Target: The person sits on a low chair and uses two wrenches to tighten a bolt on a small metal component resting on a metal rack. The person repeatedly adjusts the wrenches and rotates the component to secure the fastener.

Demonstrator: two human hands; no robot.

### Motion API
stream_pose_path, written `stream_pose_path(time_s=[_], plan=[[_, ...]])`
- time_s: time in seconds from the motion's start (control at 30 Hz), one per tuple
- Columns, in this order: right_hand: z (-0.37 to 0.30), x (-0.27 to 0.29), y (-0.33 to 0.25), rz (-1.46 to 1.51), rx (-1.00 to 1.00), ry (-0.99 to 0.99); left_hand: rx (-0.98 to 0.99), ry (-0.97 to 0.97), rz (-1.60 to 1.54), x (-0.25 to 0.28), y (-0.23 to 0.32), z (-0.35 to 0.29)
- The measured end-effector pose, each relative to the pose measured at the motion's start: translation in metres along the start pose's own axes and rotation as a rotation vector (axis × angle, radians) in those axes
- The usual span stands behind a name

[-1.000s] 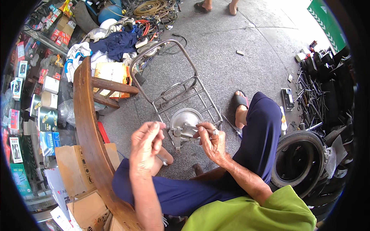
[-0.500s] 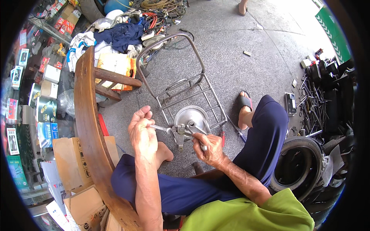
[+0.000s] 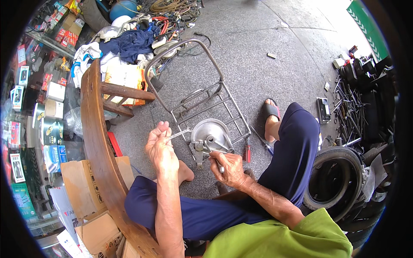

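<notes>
Gripping the round metal hub plate point(image 3: 211, 136) at its lower edge, the right hand point(image 3: 229, 168) steadies it while the left hand point(image 3: 160, 148), beside the plate, pinches a thin metal rod point(image 3: 178, 134) toward it.

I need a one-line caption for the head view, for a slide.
Seated person's left hand holds a thin metal rod; right hand grips a round metal hub plate.

Left hand point(image 3: 160, 148) raised, pinching — right hand point(image 3: 229, 167) fisted, lower.
</notes>
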State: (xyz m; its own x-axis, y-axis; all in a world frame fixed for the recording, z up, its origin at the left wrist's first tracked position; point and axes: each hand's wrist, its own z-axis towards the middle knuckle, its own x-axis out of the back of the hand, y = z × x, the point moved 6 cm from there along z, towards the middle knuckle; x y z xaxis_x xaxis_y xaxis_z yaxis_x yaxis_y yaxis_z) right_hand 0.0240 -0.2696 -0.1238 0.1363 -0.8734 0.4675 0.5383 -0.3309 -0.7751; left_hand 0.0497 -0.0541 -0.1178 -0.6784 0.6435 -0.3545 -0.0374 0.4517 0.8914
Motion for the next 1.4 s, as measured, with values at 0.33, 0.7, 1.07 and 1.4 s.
stream_pose_path(time_s=[0.33, 0.7, 1.07, 1.4], plan=[[0.006, 0.006, -0.004, 0.014, -0.086, -0.023, -0.098, -0.054, 0.442, 0.009, -0.013, 0.005], [0.004, 0.005, 0.001, 0.056, -0.162, -0.004, -0.047, -0.335, 1.141, -0.003, -0.053, -0.018], [0.001, 0.003, 0.008, 0.087, -0.200, -0.008, -0.315, -0.108, 0.494, -0.015, 0.022, -0.023], [-0.001, 0.001, 0.013, 0.080, -0.235, -0.029, 0.215, -0.083, -0.485, 0.009, 0.014, -0.015]])
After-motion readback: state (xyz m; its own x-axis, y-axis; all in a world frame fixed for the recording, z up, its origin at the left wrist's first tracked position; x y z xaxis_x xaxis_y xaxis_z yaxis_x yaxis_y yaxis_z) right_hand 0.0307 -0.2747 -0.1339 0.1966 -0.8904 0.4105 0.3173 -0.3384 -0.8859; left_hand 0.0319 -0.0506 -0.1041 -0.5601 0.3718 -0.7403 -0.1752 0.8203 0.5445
